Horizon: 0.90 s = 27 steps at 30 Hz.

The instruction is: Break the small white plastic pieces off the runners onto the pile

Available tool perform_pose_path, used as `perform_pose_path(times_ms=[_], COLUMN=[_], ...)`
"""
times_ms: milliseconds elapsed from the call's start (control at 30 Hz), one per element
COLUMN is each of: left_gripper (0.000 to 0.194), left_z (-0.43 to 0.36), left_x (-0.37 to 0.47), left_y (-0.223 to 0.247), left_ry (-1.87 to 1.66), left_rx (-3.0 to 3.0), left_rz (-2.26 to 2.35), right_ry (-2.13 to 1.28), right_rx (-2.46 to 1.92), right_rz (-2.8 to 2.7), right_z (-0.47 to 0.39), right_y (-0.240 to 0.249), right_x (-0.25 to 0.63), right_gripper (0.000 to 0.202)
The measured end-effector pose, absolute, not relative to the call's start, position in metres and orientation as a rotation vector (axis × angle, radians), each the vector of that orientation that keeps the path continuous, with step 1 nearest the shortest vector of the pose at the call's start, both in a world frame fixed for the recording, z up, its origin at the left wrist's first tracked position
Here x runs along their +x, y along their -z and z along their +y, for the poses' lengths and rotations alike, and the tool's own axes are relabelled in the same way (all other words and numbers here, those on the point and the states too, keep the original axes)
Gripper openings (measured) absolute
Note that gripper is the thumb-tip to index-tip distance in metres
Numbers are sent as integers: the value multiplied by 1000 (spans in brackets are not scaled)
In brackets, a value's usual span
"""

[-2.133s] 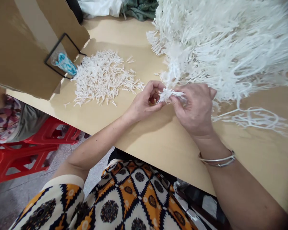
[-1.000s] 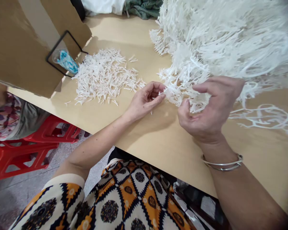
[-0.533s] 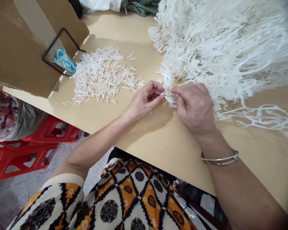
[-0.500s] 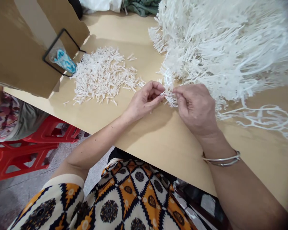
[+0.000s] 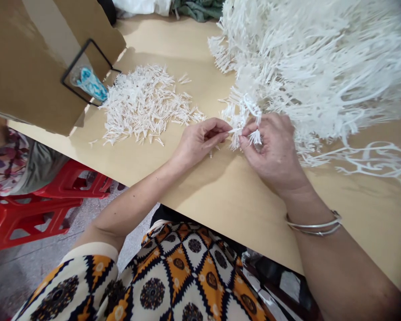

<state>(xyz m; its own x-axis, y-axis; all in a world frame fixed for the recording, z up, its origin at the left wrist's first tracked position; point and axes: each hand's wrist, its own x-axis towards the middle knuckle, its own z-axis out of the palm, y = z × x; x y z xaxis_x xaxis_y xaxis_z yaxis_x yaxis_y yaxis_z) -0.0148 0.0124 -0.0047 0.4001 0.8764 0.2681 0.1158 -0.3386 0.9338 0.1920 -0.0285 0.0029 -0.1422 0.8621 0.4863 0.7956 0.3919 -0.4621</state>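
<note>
Though small, white sprig [image 5: 235,131] crosswise, left hand [image 5: 197,141] to right hand [image 5: 274,149].

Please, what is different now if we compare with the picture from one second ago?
The right hand, open then, has moved left towards the left hand and taken hold of some white strands. The left hand stayed almost in place, its fingertips at a white tip. The pile of short pieces and the cardboard box look unchanged.

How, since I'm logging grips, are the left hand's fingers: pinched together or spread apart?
Pinched together: on the left hand, thumb and fingertip close on a white strand, toward the right hand.
</note>
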Motion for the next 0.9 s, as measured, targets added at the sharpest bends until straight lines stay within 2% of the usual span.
perform_pose_path(times_ms=[233, 400, 567, 667, 800, 900], left_gripper=[33, 14, 18, 19, 10, 20], left_z=[10, 7, 9, 29, 50, 41], left_x=[-17, -14, -13, -30, -52, -46], left_y=[-3, -3, 2, 13, 23, 16], left_ry=[-996, -1004, -1051, -1231, -1394, -1390], left_rx=[1945, 2074, 2223, 2162, 2039, 2117], left_rz=[889, 1008, 1168, 1438, 1648, 1709], right_ry=[-164, -135, -169, -219, -234, -215], right_rx=[-1503, -1519, -1536, -1529, -1597, -1645], right_rz=[-2038, -2109, -2221, -2245, -2146, -2096], right_z=[-33, -34, -36, -36, -32, -30], right_y=[-4, -6, -9, -8, -4, -2], right_x=[189, 186, 186, 188, 188, 185], right_gripper=[9, 13, 19, 18, 18, 19])
